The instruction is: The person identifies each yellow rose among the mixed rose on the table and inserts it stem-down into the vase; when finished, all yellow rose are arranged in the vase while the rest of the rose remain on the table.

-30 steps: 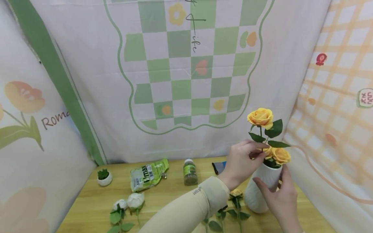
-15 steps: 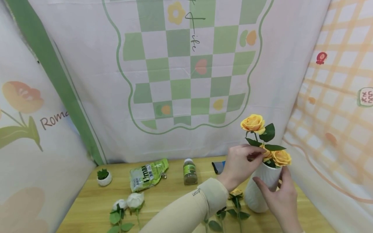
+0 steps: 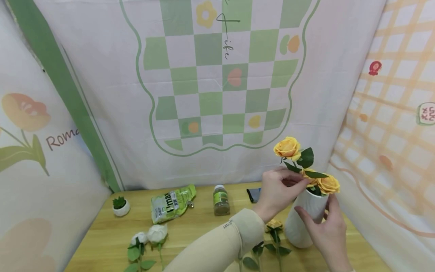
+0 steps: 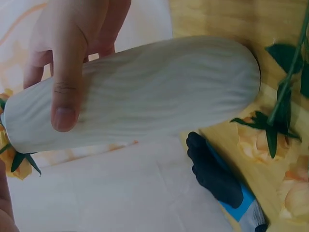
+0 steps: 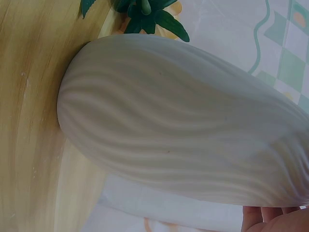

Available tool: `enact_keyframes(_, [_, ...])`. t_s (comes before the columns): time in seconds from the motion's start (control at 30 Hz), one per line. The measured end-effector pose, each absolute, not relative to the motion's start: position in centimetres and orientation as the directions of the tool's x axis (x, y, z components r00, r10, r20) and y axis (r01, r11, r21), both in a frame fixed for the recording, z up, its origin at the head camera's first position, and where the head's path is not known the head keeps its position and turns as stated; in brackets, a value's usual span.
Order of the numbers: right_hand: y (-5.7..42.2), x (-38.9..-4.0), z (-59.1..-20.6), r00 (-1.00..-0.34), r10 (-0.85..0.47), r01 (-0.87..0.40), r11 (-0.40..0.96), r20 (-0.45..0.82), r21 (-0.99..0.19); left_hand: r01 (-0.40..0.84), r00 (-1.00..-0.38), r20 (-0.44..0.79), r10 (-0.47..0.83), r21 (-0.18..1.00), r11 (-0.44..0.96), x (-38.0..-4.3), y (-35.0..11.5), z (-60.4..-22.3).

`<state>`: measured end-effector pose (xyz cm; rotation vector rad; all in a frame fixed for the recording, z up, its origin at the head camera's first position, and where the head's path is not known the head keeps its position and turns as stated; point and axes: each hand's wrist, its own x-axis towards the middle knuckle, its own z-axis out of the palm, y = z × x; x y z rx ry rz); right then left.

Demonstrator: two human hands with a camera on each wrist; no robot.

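Observation:
My left hand (image 3: 280,190) pinches the stem of a yellow rose (image 3: 287,148) just above the mouth of a white ribbed vase (image 3: 299,228). That rose leans left, its dark green leaves spreading over the fingers; its lower stem is hidden. Two more yellow roses (image 3: 329,184) sit low in the vase's mouth. My right hand (image 3: 327,230) grips the vase's upper part, thumb across the near side, as the left wrist view shows (image 4: 72,63). The vase stands on the wooden table. In the right wrist view, fingers (image 5: 270,217) touch the vase's side.
Further yellow roses (image 3: 274,225) lie left of the vase, partly behind the left sleeve. White roses (image 3: 157,233) lie at the front left. Along the back stand a potted plant (image 3: 121,207), a green pouch (image 3: 171,204), a jar (image 3: 221,201) and a grey-blue cloth item (image 3: 253,194).
The held rose's head has moved left and down, so its stem tilts more to the left. My left hand has shifted slightly left; the right hand and vase stay put.

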<state>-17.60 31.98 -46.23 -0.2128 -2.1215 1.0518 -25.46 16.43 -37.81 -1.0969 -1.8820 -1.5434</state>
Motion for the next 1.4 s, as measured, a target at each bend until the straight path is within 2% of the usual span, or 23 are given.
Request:
enact_keyframes(0.13, [31.9, -17.6, -46.1, -0.714, 0.442, -0.164, 0.648, 0.543, -0.743, 0.717, -0.682, 0.702, 0.205, 0.697, -0.005, -25.5, 16.5, -38.1])
enact_keyframes(0.23, [31.8, -17.6, -46.1, -0.713, 0.446, -0.164, 0.644, 0.541, -0.747, 0.677, -0.718, 0.678, 0.159, 0.733, -0.070, -25.5, 16.6, -38.2])
enact_keyframes(0.37, [31.8, -17.6, -46.1, -0.711, 0.455, -0.161, 0.637, 0.536, -0.754, 0.694, -0.701, 0.697, 0.150, 0.715, -0.086, -25.5, 16.7, -38.0])
enact_keyframes(0.6, [31.9, -17.5, -46.0, -0.726, 0.455, -0.161, 0.617, 0.516, -0.770, 0.781, -0.621, 0.760, 0.194, 0.622, 0.061, -25.4, 16.7, -38.2])
enact_keyframes(0.73, [31.9, -17.5, -46.0, -0.733, 0.448, -0.154, 0.623, 0.511, -0.767, 0.756, -0.649, 0.736, 0.193, 0.653, 0.053, -25.3, 16.6, -38.8])
enact_keyframes(0.97, [32.0, -17.6, -46.1, -0.736, 0.450, -0.159, 0.611, 0.506, -0.775, 0.623, -0.752, 0.618, 0.229, 0.780, -0.057, -25.1, 15.3, -40.7])
enact_keyframes(1.13, [31.9, -17.6, -46.2, -0.733, 0.446, -0.163, 0.618, 0.513, -0.769, 0.477, -0.814, 0.479, 0.328, 0.874, -0.090, -24.4, 13.5, -42.6])
enact_keyframes(1.4, [32.0, -17.7, -46.4, -0.715, 0.456, -0.172, 0.619, 0.529, -0.766, 0.380, -0.823, 0.305, 0.480, 0.923, 0.065, -22.5, 10.5, -46.4])
